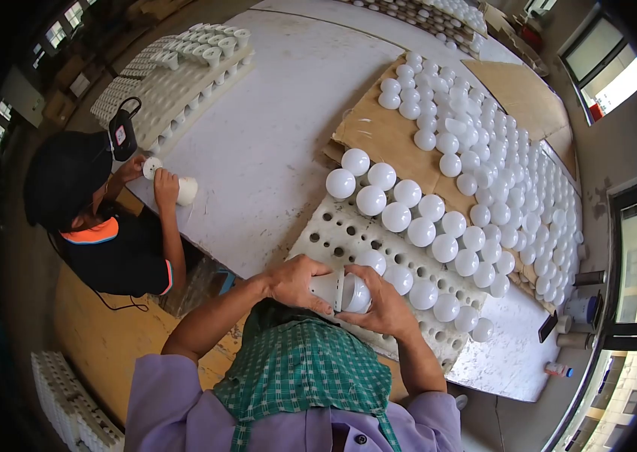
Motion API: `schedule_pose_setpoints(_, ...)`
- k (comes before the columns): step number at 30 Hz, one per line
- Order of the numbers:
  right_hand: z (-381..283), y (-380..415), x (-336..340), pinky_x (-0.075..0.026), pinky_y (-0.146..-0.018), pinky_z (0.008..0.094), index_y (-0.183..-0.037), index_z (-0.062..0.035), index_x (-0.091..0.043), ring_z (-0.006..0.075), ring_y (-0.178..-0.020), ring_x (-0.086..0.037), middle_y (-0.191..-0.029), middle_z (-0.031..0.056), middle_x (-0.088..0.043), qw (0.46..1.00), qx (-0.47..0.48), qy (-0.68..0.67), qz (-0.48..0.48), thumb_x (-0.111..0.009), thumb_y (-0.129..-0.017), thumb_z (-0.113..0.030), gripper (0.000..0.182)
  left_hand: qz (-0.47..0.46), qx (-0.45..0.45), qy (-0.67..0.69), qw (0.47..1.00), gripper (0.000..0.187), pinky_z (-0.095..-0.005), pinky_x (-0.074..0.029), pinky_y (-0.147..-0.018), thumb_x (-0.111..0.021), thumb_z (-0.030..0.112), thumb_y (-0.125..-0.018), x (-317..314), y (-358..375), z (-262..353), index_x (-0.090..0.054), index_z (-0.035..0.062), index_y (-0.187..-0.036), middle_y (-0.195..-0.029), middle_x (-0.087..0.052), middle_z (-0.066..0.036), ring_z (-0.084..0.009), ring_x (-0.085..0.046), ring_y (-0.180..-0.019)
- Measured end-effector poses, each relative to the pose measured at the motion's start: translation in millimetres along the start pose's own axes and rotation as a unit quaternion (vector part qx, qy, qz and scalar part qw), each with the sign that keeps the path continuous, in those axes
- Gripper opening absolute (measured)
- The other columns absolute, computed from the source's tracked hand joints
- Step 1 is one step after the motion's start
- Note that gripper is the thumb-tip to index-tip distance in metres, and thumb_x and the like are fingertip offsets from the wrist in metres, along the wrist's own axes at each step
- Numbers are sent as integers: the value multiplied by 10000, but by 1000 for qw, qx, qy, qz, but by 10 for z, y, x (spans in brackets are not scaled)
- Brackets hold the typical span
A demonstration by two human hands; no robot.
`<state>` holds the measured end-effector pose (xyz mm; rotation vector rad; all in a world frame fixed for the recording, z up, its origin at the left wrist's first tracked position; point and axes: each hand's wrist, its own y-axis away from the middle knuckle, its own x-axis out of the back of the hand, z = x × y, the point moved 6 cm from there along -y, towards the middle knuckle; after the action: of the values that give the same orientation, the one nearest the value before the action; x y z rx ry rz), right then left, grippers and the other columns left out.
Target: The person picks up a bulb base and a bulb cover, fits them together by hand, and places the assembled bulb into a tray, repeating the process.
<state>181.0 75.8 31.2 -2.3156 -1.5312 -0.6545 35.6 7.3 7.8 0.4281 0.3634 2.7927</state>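
Observation:
Close in front of my apron, my left hand [300, 285] is closed around a white cone-shaped bulb housing [323, 289]. My right hand [385, 305] grips a glossy white bulb globe [355, 294], its fingers curved over the round side. Housing and globe sit end to end between the two hands, the housing's wide rim facing the globe. Just beyond them lies a white foam tray [324, 242] with rows of holes. Rows of round white globes [397, 217] stand in that tray, and one globe [370, 261] is right behind my fingers.
Many more globes cover brown cardboard [379, 135] at the right. A co-worker [119, 226] at the left holds a white part beside a white roll [187, 191]. Stacked trays of white housings [183, 83] stand at the back left. A phone [548, 326] lies near the table's right edge.

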Motion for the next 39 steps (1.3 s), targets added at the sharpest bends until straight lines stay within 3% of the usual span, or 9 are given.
schedule_pose_setpoints(3,-55,-20,-87,-490,-855,444,-1297,-53,-392,399,-1029,-573,-1225,205,-515,998,12,54,-23,-824,-647,-245,804,-15,16,-25,999,589,-299,-509,-746,-862,329,-636,-36,-2,-59,-644,-13,-1063,-915,-694,-121,-158,-651,-821)
schedule_pose_setpoints(6,-69,-9,-124,-500,-848,445,-1275,-53,-406,396,-1023,-576,-1214,201,-521,999,1,44,-19,-817,-650,-238,771,-16,9,-31,999,614,-313,-515,-747,-863,367,-626,-94,-15,-154,-646,-17,-1053,-911,-695,-135,-168,-656,-822)
schedule_pose_setpoints(8,-64,7,-141,-504,-841,441,-1266,-52,-410,391,-1019,-579,-1206,196,-524,998,12,60,-13,-813,-645,-227,760,6,-36,-30,999,626,-350,-512,-734,-815,446,-638,-127,-43,-181,-657,-40,-1000,-883,-681,-201,-273,-676,-824)
schedule_pose_setpoints(14,-21,53,-233,-494,-840,432,-1224,-76,-440,358,-1030,-576,-1160,154,-555,991,64,112,36,-823,-556,-149,774,-49,19,-45,998,717,-360,-502,-726,-692,604,-704,-162,-134,-12,-655,-46,-1002,-867,-672,-224,-284,-671,-819)
schedule_pose_setpoints(24,-170,112,-231,-482,-829,403,-1176,2,-492,335,-995,-557,-1093,192,-561,956,237,44,169,-817,-546,-26,709,-22,6,-53,998,647,-351,-495,-673,-723,535,-646,-200,-158,7,-677,-49,-921,-761,-663,-200,-270,-652,-717)
schedule_pose_setpoints(33,-108,169,-309,-481,-815,411,-1242,19,-468,334,-977,-559,-1088,188,-562,939,283,61,185,-819,-558,-48,772,-13,3,-67,998,634,-351,-507,-661,-748,540,-623,-225,-115,-40,-692,-44,-866,-766,-678,-193,-270,-664,-697)
schedule_pose_setpoints(39,-90,193,-325,-478,-807,418,-1269,14,-449,339,-958,-564,-1085,181,-563,941,280,77,175,-821,-556,-58,807,-6,-27,-28,999,598,-337,-512,-676,-753,510,-663,-223,-125,1,-693,-46,-878,-791,-686,-202,-257,-675,-705)
